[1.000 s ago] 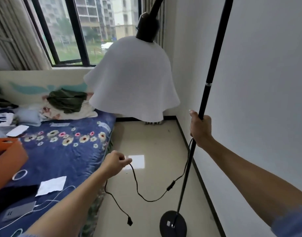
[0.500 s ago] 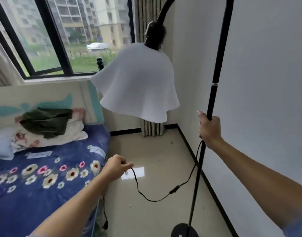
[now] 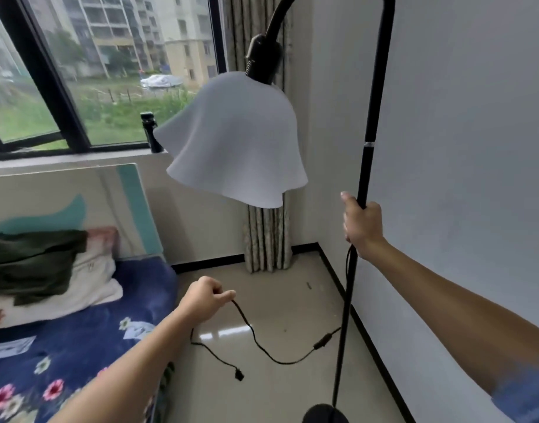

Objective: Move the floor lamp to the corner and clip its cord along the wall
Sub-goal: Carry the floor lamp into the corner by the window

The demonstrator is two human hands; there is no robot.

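The floor lamp has a thin black pole (image 3: 372,117), a curved neck and a wavy white shade (image 3: 234,141) hanging in front of me. My right hand (image 3: 361,222) is closed around the pole at mid height, next to the white wall. Part of its round black base (image 3: 324,415) shows at the bottom edge. My left hand (image 3: 205,302) pinches the black cord (image 3: 262,349), which sags in a loop to an inline switch (image 3: 320,344) near the pole. The plug end (image 3: 239,375) dangles below my left hand.
A bed with a blue flowered cover (image 3: 79,346) fills the left side, with a pillow and a green cloth on it. A folded curtain (image 3: 266,236) stands in the room's corner ahead. A black baseboard (image 3: 372,343) runs along the right wall over a glossy beige floor.
The view has moved forward toward the corner and lifted. The lamp, still in my right hand, stands closer to the corner. The cord loop and plug have come along with my left hand.
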